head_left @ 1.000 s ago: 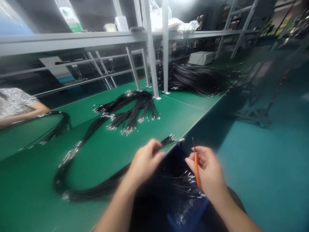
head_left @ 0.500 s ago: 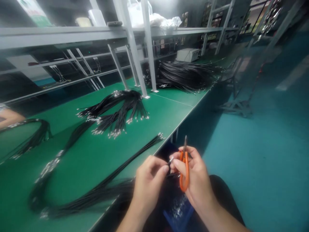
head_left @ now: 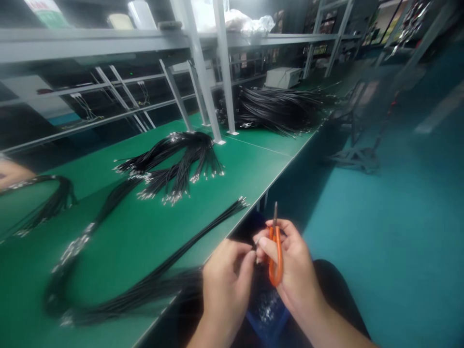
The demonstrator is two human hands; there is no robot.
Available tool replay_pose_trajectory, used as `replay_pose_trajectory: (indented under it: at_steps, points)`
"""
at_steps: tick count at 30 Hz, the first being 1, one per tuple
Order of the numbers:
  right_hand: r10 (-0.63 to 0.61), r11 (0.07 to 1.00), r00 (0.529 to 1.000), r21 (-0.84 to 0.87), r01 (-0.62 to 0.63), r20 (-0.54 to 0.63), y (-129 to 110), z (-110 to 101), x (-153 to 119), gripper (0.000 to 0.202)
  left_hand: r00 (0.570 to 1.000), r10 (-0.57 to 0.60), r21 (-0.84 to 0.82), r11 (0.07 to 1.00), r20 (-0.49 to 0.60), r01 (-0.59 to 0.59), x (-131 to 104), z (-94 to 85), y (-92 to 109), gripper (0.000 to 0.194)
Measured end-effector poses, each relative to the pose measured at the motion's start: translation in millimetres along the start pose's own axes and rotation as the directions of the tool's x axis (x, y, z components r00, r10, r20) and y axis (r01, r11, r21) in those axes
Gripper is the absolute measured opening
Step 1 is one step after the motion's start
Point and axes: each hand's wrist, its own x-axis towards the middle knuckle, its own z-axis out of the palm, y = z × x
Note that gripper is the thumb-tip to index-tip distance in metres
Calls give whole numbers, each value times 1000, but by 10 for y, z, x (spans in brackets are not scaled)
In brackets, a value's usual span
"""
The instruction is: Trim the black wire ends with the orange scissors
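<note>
My left hand [head_left: 227, 278] pinches the end of a black cable just past the table's edge. Close beside it, my right hand [head_left: 292, 261] holds orange-handled scissors [head_left: 277, 256] in the palm, blades pointing up, while its thumb and fingertips meet at the cable end. The fingers partly hide that end. A long bundle of black cables [head_left: 145, 285] with metal tips curves over the green table [head_left: 97, 261] toward my left hand. Another sheaf of cable ends [head_left: 217, 217] lies at the table's edge. Below my hands sits a blue container [head_left: 270, 321] with small shiny pieces.
Fanned-out black cables [head_left: 181, 159] lie mid-table, with a larger pile [head_left: 279, 108] farther back by a white box [head_left: 282, 77]. Metal posts [head_left: 203, 82] carry a shelf [head_left: 90, 43]. At the left, another person's arm [head_left: 14, 174] is near a looped bundle [head_left: 60, 193].
My left hand has turned slightly and its fingers are closer to those of my right hand. The scissors stand a little more upright. The view has shifted slightly.
</note>
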Motion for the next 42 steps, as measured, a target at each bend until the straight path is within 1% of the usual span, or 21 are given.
replay_pose_trajectory:
  at_steps: [3,6,9,12,14,16,18,20,24,26,29,32,37,39,42]
  points:
    - [61,997,998,51,-62,10,31,13,-15,27,997,-78,-126,989,17,79,-13,18,-30,13]
    - [98,991,995,90,-100,32,63,46,-46,24,989,-135,-284,947,66,148,-13,7,-61,13]
    - [123,986,991,110,-127,41,71,107,-83,27,985,-138,-439,882,106,171,15,-32,-61,9]
    - [140,983,989,116,-144,45,66,172,-110,35,986,-135,-528,833,93,164,75,-73,-43,12]
    - [133,982,989,127,-139,57,64,194,-117,36,984,-138,-607,774,114,179,118,-93,-42,12]
    - [122,983,990,128,-131,76,66,193,-116,33,977,-128,-707,675,167,210,148,-108,-51,15]
    - [118,985,989,114,-128,92,70,173,-111,29,971,-114,-771,591,211,237,160,-114,-63,14]
    - [111,988,990,96,-120,92,78,149,-106,27,965,-129,-797,545,227,260,154,-111,-69,13]
    - [102,990,992,86,-109,79,98,131,-101,26,953,-196,-826,476,233,300,127,-94,-63,15]
    - [108,990,991,86,-115,85,104,137,-100,26,949,-205,-836,454,238,308,121,-92,-55,12]
    - [108,989,990,96,-117,90,109,144,-95,27,952,-178,-834,462,247,303,124,-86,-46,8]
    - [101,986,991,120,-111,91,114,142,-78,25,964,-148,-853,450,221,265,130,-73,-53,12]
    - [120,981,987,142,-135,110,123,138,-53,19,952,-205,-858,419,228,296,144,-114,-77,13]
    - [124,979,985,150,-142,121,126,143,-58,19,947,-217,-847,431,235,310,155,-150,-69,12]
    - [130,976,982,156,-151,137,131,154,-74,19,946,-186,-819,475,266,323,176,-183,-30,13]
